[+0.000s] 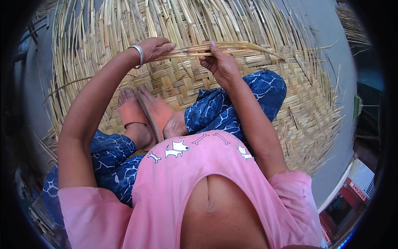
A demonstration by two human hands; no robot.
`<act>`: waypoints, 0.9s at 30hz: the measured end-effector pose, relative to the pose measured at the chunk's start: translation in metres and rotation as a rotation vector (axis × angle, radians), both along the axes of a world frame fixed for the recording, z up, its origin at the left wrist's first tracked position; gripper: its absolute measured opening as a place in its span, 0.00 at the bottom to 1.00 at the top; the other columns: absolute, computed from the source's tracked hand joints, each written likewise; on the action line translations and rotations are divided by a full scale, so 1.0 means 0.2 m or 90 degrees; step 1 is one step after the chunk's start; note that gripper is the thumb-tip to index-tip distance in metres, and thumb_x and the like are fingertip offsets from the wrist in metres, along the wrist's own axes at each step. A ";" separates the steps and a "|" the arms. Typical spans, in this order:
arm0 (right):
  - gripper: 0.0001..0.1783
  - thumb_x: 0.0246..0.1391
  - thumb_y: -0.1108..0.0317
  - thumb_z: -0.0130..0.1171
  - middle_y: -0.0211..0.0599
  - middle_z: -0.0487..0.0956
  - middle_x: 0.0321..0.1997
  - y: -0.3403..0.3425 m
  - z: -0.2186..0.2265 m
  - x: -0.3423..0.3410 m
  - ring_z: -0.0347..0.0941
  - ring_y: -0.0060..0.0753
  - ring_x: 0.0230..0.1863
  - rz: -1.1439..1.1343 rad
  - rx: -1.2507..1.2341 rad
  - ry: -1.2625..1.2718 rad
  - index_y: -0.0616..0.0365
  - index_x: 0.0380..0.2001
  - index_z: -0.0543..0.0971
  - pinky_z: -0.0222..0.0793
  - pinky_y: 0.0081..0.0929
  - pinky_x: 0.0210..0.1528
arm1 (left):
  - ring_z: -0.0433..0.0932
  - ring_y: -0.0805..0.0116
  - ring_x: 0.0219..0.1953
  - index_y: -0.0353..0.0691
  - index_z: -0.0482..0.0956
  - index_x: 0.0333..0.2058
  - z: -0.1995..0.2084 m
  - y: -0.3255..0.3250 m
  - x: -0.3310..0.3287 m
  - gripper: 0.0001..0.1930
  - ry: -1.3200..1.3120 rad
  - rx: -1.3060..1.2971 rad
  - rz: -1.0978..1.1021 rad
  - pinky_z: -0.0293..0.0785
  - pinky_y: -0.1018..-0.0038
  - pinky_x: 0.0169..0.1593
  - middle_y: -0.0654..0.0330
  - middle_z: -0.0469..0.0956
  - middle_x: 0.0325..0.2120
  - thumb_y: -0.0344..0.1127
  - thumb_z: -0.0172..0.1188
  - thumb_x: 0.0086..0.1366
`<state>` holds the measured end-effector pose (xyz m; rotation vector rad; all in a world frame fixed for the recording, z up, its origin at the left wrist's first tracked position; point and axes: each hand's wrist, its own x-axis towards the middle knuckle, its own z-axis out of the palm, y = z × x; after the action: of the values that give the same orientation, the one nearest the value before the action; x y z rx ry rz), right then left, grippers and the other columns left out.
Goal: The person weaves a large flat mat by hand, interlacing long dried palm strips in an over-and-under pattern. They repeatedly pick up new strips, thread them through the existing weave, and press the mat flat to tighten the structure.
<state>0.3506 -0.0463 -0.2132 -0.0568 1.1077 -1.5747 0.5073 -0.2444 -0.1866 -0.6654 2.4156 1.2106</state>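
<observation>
A thin bundle of straw-coloured reed strips (232,45) stretches sideways above the woven mat (306,99). My left hand (155,50), with a silver bangle at its wrist, is closed around the bundle's left end. Further right, my right hand (222,64) pinches the strips between thumb and fingers, the thumb lying on top. Past the right hand the strips bend and taper to loose tips. Below the hands the mat shows a tight diagonal weave, while long unwoven reed ends fan out toward its far edge.
I sit on the mat with legs folded, and my feet in orange sandals (155,112) rest just below the hands. Loose strips (78,83) stick out along the mat's left side. Grey floor (336,25) borders the mat, and a dry stalk pile (352,25) lies far right.
</observation>
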 end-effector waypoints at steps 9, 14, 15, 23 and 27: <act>0.22 0.54 0.51 0.54 0.36 0.77 0.35 0.00 -0.01 -0.02 0.76 0.26 0.34 0.114 0.065 -0.068 0.60 0.40 0.72 0.74 0.22 0.36 | 0.78 0.71 0.23 0.34 0.76 0.34 0.05 0.09 -0.08 0.12 -0.067 0.053 0.060 0.74 0.75 0.28 0.58 0.78 0.22 0.39 0.54 0.62; 0.21 0.54 0.55 0.56 0.36 0.77 0.35 -0.08 -0.02 -0.19 0.76 0.26 0.34 0.257 0.130 0.211 0.61 0.41 0.73 0.73 0.22 0.36 | 0.79 0.70 0.25 0.38 0.75 0.39 -0.09 -0.18 0.22 0.10 0.061 -0.389 0.102 0.74 0.73 0.32 0.58 0.79 0.25 0.35 0.51 0.63; 0.20 0.53 0.55 0.57 0.36 0.78 0.36 -0.12 -0.04 -0.25 0.76 0.27 0.34 0.262 0.144 0.310 0.61 0.42 0.74 0.73 0.22 0.37 | 0.79 0.71 0.26 0.38 0.75 0.40 -0.10 -0.21 0.25 0.09 0.100 -0.359 0.230 0.74 0.74 0.31 0.58 0.79 0.26 0.34 0.51 0.63; 0.26 0.43 0.52 0.60 0.48 0.77 0.42 -0.28 -0.23 -0.58 0.73 0.46 0.46 0.309 0.270 0.922 0.58 0.43 0.76 0.66 0.33 0.50 | 0.80 0.56 0.31 0.29 0.61 0.44 -0.18 -0.27 0.19 0.12 0.274 0.185 0.874 0.78 0.71 0.27 0.44 0.75 0.36 0.28 0.40 0.64; 0.25 0.43 0.52 0.60 0.46 0.78 0.41 -0.30 -0.26 -0.57 0.74 0.44 0.45 0.322 0.286 0.930 0.55 0.42 0.77 0.67 0.33 0.48 | 0.79 0.53 0.35 0.25 0.58 0.47 -0.17 -0.07 -0.02 0.15 0.272 0.322 0.856 0.80 0.70 0.30 0.42 0.73 0.39 0.29 0.39 0.65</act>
<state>0.2368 -0.1069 -0.2651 -1.2230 2.2672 -0.6150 0.5039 -0.2592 -0.2215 -2.1344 1.5630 2.4887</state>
